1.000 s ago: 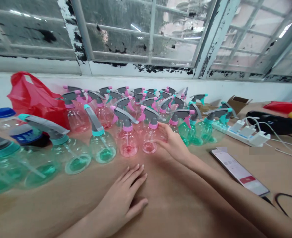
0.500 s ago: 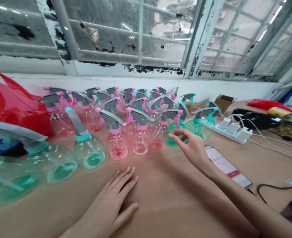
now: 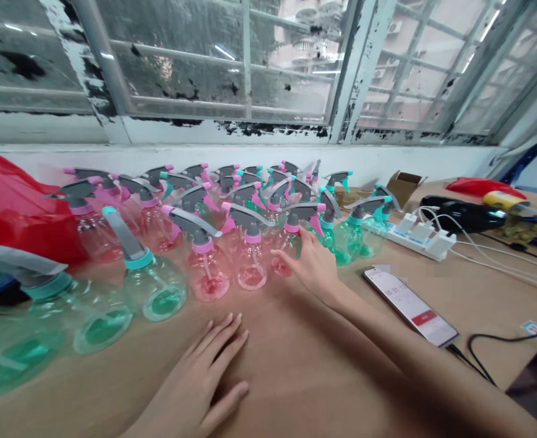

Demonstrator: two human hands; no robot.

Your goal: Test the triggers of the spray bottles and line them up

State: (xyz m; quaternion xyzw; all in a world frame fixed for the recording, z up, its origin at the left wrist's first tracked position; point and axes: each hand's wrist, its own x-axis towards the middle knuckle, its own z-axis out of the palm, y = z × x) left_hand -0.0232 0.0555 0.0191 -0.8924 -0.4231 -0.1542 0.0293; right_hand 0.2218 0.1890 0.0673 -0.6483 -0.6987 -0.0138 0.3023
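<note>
I see the right hand (image 3: 314,266) around the front row's rightmost pink spray bottle (image 3: 289,242), but cannot tell whether it clamps. The left hand (image 3: 197,380) lies on the table (image 3: 291,365), fingers apart. Shallow pink liquid (image 3: 281,266) sits inside that bottle; green liquid (image 3: 165,300) fills the bottom of the green spray bottle (image 3: 155,277) leftward.

The scene before me is fairly bright, with daylight showing pale in the window (image 3: 232,61) beyond my fingers (image 3: 308,246). Thin white streaks of glare lie on its panes. My right forearm (image 3: 387,337) has a soft-edged shadow (image 3: 350,350) beside it on the surface (image 3: 286,383). To the right of my fingers, the phone (image 3: 412,307) glows, its small text blurred. Far left of them, the green bottle (image 3: 15,353) looks stretched and soft; the top right corner darkens.
</note>
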